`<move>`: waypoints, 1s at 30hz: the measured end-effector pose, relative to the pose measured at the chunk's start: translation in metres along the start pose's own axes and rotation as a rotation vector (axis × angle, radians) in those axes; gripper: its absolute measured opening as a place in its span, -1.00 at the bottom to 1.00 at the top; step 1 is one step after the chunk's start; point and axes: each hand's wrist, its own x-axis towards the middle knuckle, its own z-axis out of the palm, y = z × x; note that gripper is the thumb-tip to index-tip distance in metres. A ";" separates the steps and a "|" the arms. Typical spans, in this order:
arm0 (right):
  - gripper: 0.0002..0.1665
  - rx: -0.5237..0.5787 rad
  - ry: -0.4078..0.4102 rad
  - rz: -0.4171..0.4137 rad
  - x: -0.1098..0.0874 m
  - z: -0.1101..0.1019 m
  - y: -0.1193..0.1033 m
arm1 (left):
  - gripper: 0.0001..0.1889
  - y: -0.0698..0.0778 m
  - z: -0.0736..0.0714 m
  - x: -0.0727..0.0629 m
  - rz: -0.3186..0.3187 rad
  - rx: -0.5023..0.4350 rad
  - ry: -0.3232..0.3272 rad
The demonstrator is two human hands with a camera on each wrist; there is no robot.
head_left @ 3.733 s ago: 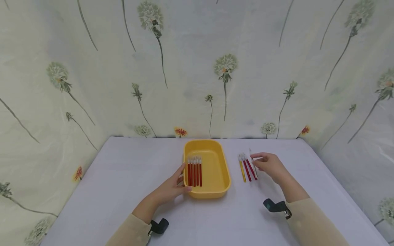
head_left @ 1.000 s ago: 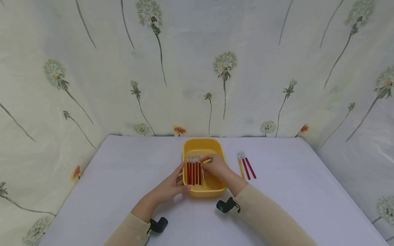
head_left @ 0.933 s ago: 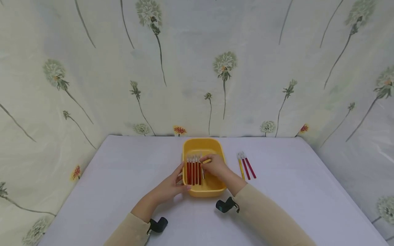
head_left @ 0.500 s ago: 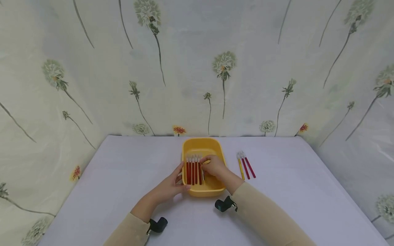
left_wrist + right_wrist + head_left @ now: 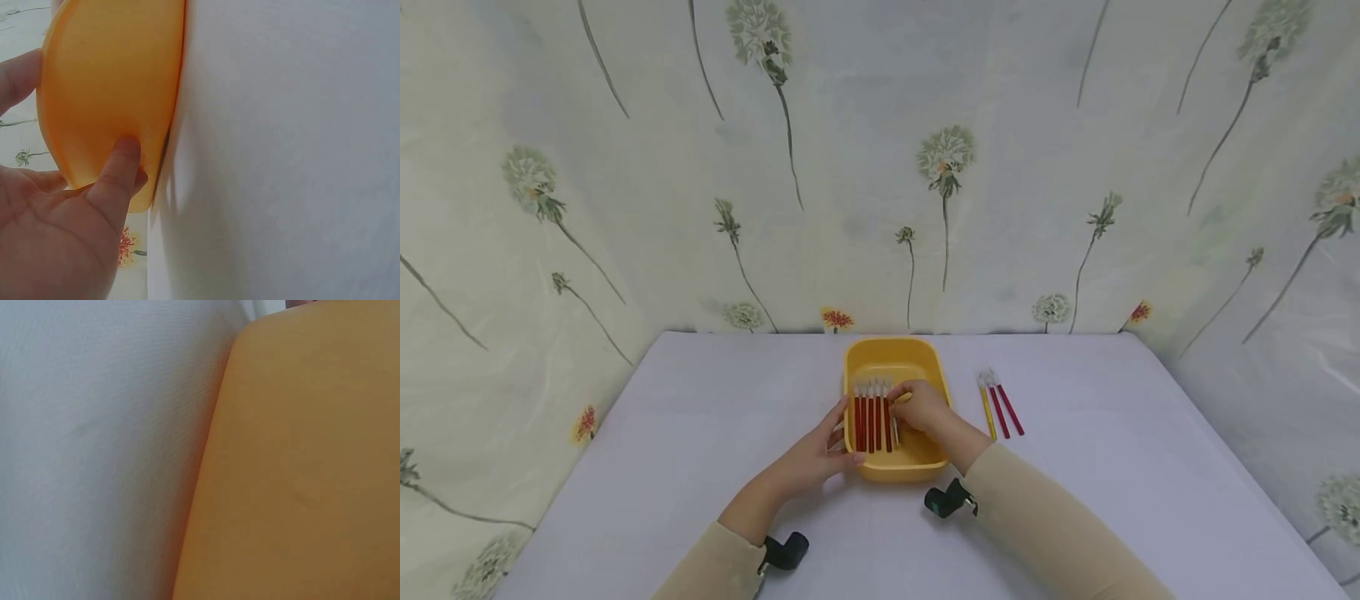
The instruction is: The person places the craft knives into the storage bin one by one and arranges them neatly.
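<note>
My left hand (image 5: pixel 814 454) grips the near left corner of a yellow plastic tray (image 5: pixel 925 462), its thumb on the near wall in the left wrist view. Inside, along the tray's left side, several slim red-handled paintbrushes (image 5: pixel 871 425) lie side by side, pale tips pointing away. Over the tray, my right hand (image 5: pixel 922 408) pinches a thin silver paintbrush (image 5: pixel 896 432) close beside the rightmost red one; the fingers cover its middle. In the right wrist view only the tray's outer wall (image 5: pixel 300 456) and the cloth show.
Right of the tray, one yellow paintbrush (image 5: pixel 988 414) and two red paintbrushes (image 5: pixel 1011 411) with pale heads lie on the white tablecloth (image 5: pixel 737 383). A flower-printed curtain (image 5: pixel 850 208) stands behind the table. Dark wrist cameras (image 5: pixel 787 552) hang from both sleeves.
My right hand has carried the silver paintbrush left from beside the loose ones into the tray. Over the last second it stays nearly still there. My left hand keeps its hold.
</note>
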 end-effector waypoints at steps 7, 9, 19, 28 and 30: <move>-0.79 -0.060 0.018 -0.014 -0.003 -0.001 0.000 | 0.01 0.001 0.001 -0.001 -0.003 0.011 0.007; -0.80 -0.071 0.026 -0.021 -0.003 -0.002 0.000 | 0.01 0.002 0.001 -0.001 -0.003 0.015 0.009; -0.80 0.001 0.030 -0.039 -0.002 -0.001 0.000 | 0.01 0.000 0.002 -0.001 0.007 0.026 0.010; -0.82 -0.046 0.074 -0.107 -0.008 -0.014 -0.008 | 0.01 0.000 0.001 -0.002 0.015 0.028 0.004; -0.81 -0.045 0.078 -0.122 -0.011 -0.020 -0.010 | 0.01 0.000 0.001 -0.002 0.018 0.029 0.003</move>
